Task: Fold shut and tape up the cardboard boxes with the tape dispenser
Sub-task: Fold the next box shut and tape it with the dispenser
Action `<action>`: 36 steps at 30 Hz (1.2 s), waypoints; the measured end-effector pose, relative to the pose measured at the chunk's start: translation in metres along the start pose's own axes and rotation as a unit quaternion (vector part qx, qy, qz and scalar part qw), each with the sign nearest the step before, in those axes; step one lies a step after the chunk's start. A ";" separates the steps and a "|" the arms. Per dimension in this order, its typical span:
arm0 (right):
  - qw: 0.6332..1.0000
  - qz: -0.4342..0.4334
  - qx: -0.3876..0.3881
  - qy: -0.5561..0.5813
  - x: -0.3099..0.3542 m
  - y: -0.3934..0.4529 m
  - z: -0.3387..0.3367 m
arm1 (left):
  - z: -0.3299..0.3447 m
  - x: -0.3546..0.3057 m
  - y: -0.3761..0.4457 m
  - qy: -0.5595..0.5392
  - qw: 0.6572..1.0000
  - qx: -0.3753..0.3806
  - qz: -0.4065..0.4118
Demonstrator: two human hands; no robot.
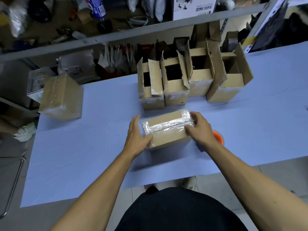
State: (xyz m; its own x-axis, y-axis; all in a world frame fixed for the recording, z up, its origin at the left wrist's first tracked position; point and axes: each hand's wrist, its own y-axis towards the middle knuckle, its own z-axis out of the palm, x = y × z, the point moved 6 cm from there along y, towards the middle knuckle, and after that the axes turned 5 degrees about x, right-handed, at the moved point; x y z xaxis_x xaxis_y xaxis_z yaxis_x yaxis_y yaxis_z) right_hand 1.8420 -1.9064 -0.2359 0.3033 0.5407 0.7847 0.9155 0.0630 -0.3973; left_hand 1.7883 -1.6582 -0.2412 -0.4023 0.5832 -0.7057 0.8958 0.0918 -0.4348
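Note:
A closed cardboard box (166, 129) with clear tape along its top seam lies in the middle of the blue table (83, 155). My left hand (137, 138) presses flat against its left end, thumb on the near top corner. My right hand (200, 126) grips its right end, fingers curled over the top edge. An orange and blue tape dispenser (218, 138) lies on the table just right of the box, mostly hidden behind my right wrist. Several open boxes (191, 79) with raised flaps stand in a row behind.
A taped, closed box (62, 97) sits at the table's far left corner. A metal shelf (116, 35) full of clutter runs behind the table. A folding chair frame (13, 180) stands at the left. The table's near edge is close to my body.

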 end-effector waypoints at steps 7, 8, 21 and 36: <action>0.996 0.064 -0.063 -0.018 -0.004 0.003 -0.001 | -0.005 -0.016 0.004 0.191 0.978 0.078 0.027; 0.996 0.074 -0.056 0.013 -0.005 0.003 0.004 | 0.000 -0.013 0.003 0.205 0.973 0.109 0.013; 0.983 0.069 -0.048 -0.163 -0.043 -0.001 -0.009 | 0.048 -0.014 -0.005 0.161 0.977 0.050 0.132; 0.993 0.030 -0.059 -0.093 -0.007 -0.011 -0.043 | 0.026 -0.024 0.011 0.215 0.959 0.069 0.173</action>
State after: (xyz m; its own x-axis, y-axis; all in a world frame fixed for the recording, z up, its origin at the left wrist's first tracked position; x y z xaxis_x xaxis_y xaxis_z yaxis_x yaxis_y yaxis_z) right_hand 1.8408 -1.9473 -0.2165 0.3146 0.6875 0.6545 0.9250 -0.0674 -0.3738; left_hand 1.8023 -1.6920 -0.2437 0.0561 0.8413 -0.5376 0.9164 -0.2571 -0.3067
